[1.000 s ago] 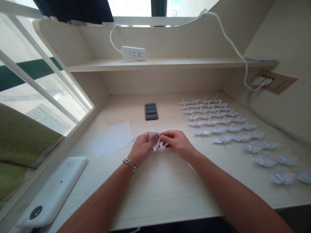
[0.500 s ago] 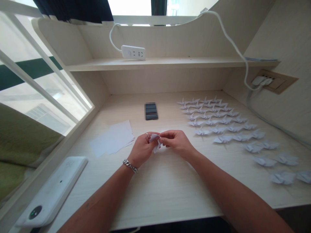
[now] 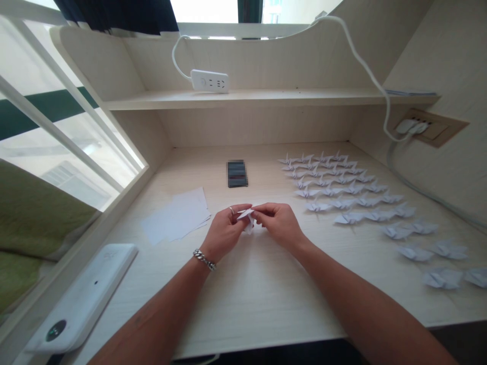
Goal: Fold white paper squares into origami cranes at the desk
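Observation:
Between my fingers, above the middle of the desk, is a small folded white paper (image 3: pixel 247 215), its flaps standing at angles. My left hand (image 3: pixel 225 229), with a ring and a chain bracelet (image 3: pixel 204 259), pinches it from the left. The fingertips of my right hand (image 3: pixel 280 223) close on its right edge. Part of the paper is hidden by the fingers. Rows of folded white paper cranes (image 3: pixel 352 189) stand on the right of the desk. A loose stack of white paper sheets (image 3: pixel 177 215) lies left of my hands.
A dark pixelated rectangular object (image 3: pixel 237 173) lies beyond my hands. At the left edge is a long white device (image 3: pixel 81 299). A power strip (image 3: pixel 209 81) rests on the shelf (image 3: pixel 258 99), and a white cable (image 3: pixel 361 63) runs down to a wall socket (image 3: pixel 431 128).
The folded paper has turned in my fingers, and its upper flap now lies flatter and points left. Both hands stay in nearly the same place.

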A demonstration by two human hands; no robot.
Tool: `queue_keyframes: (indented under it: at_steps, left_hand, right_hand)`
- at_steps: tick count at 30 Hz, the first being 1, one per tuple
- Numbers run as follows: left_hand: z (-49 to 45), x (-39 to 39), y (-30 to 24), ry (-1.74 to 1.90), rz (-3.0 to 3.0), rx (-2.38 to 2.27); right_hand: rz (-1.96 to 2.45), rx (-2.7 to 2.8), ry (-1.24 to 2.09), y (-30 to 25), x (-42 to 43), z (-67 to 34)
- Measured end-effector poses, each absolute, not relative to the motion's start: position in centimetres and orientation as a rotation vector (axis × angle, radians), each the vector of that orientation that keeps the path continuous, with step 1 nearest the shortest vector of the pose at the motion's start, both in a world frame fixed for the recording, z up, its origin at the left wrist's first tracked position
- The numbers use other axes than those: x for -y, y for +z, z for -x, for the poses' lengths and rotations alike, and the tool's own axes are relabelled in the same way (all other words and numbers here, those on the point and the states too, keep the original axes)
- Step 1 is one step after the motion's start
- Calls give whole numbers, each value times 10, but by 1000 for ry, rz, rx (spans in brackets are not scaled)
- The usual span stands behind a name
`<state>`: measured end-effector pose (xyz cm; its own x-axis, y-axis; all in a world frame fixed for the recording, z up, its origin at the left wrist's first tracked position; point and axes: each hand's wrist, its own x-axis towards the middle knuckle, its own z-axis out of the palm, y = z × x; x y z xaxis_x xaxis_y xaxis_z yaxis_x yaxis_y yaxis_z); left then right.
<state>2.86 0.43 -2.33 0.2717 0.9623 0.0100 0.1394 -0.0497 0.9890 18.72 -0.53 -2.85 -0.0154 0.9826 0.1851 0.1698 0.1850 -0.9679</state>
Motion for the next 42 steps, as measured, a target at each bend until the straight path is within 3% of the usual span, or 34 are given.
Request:
queue_keyframes:
  at_steps: [9, 25, 32, 42]
  left_hand:
    - [-32, 1, -17, 1019, -1170, -963]
    - [-29, -1, -19, 975, -1195, -933]
    - [-33, 3, -10, 1042, -1190, -995]
    - [-30, -6, -21, 1265, -1155, -1058]
  right_hand:
    - [1198, 1457, 706, -26, 12, -181]
    - [1167, 1421, 783, -27, 10, -185]
    - [1170, 1321, 899, -28, 9, -184]
    - [1280, 1156, 1374, -27, 9, -172]
